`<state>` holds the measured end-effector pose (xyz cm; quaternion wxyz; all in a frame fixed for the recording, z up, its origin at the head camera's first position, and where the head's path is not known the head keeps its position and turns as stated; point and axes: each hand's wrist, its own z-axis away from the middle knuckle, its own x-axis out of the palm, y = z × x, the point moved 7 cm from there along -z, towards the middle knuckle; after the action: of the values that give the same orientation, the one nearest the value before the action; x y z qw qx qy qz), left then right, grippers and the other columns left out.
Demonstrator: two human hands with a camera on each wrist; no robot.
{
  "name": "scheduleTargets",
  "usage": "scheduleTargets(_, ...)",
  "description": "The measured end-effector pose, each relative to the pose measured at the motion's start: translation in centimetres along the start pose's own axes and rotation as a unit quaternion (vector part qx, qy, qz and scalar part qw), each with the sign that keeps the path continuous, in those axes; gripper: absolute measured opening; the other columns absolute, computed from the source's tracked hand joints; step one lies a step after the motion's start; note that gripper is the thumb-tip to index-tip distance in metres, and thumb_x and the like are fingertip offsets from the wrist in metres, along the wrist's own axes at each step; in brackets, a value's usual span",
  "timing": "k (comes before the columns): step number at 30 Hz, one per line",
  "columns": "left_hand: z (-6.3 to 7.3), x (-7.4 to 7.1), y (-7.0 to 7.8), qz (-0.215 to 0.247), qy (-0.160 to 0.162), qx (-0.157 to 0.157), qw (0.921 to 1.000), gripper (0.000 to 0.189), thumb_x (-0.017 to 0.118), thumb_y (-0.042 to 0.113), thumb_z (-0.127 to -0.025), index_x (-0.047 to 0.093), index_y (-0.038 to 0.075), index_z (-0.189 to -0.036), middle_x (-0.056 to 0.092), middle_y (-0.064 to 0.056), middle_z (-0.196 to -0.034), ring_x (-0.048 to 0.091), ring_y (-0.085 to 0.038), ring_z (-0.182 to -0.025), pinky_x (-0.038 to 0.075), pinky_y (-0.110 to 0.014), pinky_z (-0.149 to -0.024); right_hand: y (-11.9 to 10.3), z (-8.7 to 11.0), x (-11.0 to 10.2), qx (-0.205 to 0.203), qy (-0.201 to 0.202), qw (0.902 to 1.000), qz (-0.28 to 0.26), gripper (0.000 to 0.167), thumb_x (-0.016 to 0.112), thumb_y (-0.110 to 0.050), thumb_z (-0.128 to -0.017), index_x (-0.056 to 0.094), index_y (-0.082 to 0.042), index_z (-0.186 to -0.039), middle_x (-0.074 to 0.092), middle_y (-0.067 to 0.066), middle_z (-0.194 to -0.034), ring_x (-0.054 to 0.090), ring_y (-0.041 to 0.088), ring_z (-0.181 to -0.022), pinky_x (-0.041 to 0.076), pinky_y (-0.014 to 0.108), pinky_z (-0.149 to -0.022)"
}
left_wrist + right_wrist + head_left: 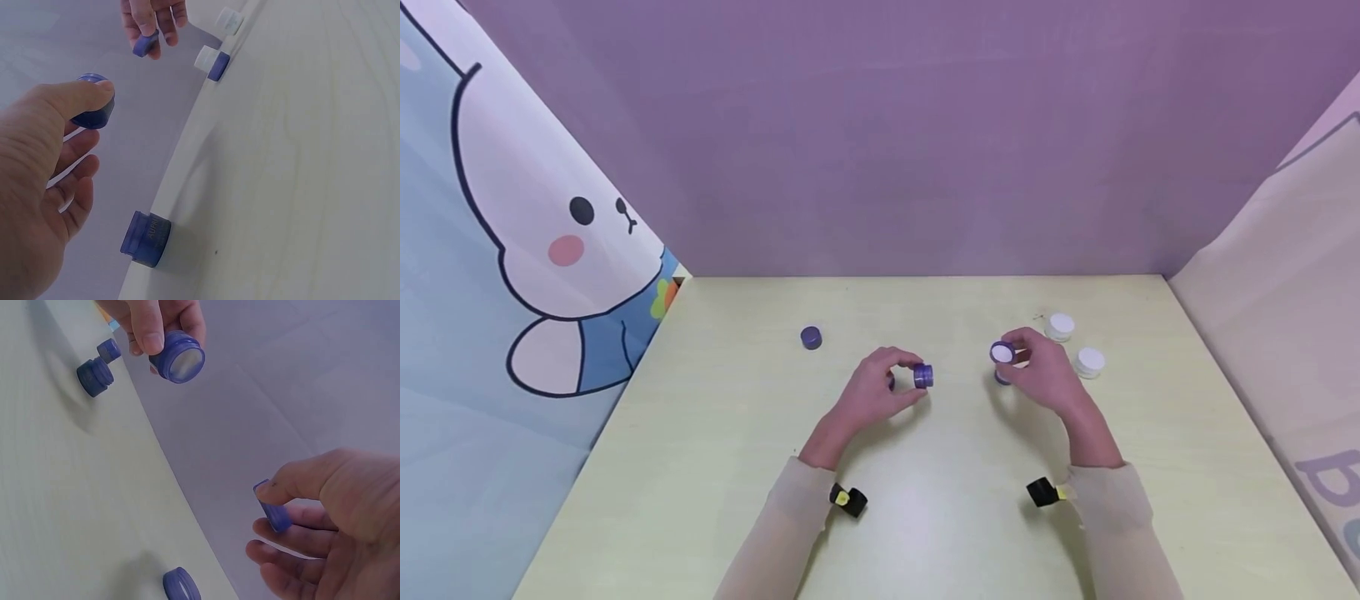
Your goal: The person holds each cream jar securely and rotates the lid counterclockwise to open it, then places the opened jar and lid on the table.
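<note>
My left hand [872,390] pinches a small purple-blue jar [923,376] between thumb and fingers, tilted on its side above the table; its uncovered mouth shows in the right wrist view. To the right, my right hand [1043,372] pinches a round purple lid [1002,353], white inside. A second purple lid [181,585] lies on the table beneath that hand. Another purple-blue jar [147,240] with pale lettering and a threaded neck stands on the table below my left hand, which mostly hides it in the head view. Jar and held lid are apart.
Two white round containers [1060,327] [1090,362] stand on the pale table [955,517], right of my right hand. A small purple cylindrical piece [811,337] sits at the back left. A purple cloth wall [925,142] rises behind, with printed cloths at both sides.
</note>
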<state>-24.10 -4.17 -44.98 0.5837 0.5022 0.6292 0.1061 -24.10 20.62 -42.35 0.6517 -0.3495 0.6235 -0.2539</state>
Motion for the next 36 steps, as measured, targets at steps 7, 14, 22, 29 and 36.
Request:
scheduleTargets(7, -0.1, -0.1, 0.0, 0.005, -0.003, -0.006, 1.0000, 0.040, 0.082, 0.025, -0.080, 0.068, 0.015, -0.115, 0.065, 0.005, -0.107, 0.059, -0.027, -0.101, 0.053, -0.043, -0.076, 0.9, 0.1, -0.8, 0.025, 0.006, 0.9976, 0.064, 0.042, 0.071, -0.013, -0.086, 0.054, 0.003, -0.120, 0.063, 0.024, -0.116, 0.064, 0.036, -0.097, 0.053, 0.044, -0.076)
scheduleTargets(14, -0.2, -0.2, -0.1, 0.003, -0.001, -0.011, 0.9999, 0.039, 0.082, 0.026, -0.079, 0.068, 0.015, -0.114, 0.065, 0.006, -0.106, 0.060, -0.026, -0.101, 0.053, -0.041, -0.075, 1.7, 0.2, -1.4, 0.034, 0.012, 0.9952, 0.090, 0.044, 0.070, -0.015, -0.087, 0.054, 0.003, -0.125, 0.063, 0.024, -0.114, 0.063, 0.037, -0.098, 0.052, 0.047, -0.076)
scheduleTargets(22, -0.1, -0.1, -0.2, 0.008, -0.007, -0.015, 0.9998, 0.040, 0.082, 0.027, -0.079, 0.068, 0.016, -0.115, 0.065, 0.006, -0.108, 0.059, -0.025, -0.103, 0.053, -0.042, -0.080, 1.8, 0.0, -1.5, 0.024, 0.015, 0.9944, 0.102, 0.042, 0.073, -0.012, -0.085, 0.058, 0.007, -0.119, 0.058, 0.024, -0.113, 0.055, 0.041, -0.100, 0.047, 0.050, -0.080)
scheduleTargets(29, -0.1, -0.1, -0.2, 0.006, -0.009, -0.017, 0.9998, 0.039, 0.082, 0.028, -0.079, 0.069, 0.016, -0.114, 0.065, 0.006, -0.105, 0.060, -0.025, -0.102, 0.053, -0.042, -0.079, 2.9, 0.0, -1.9, 0.029, 0.021, 0.9915, 0.126, 0.039, 0.072, -0.013, -0.083, 0.060, 0.005, -0.116, 0.062, 0.022, -0.110, 0.054, 0.041, -0.103, 0.045, 0.054, -0.085)
scheduleTargets(36, -0.1, 0.0, -0.4, 0.004, -0.014, -0.021, 0.9997, 0.039, 0.081, 0.030, -0.080, 0.068, 0.017, -0.115, 0.064, 0.007, -0.105, 0.060, -0.024, -0.102, 0.053, -0.041, -0.080, 4.1, 0.0, -1.8, 0.056, 0.010, 0.9888, 0.138, 0.041, 0.071, -0.016, -0.085, 0.059, 0.004, -0.119, 0.063, 0.023, -0.113, 0.055, 0.042, -0.105, 0.045, 0.055, -0.085)
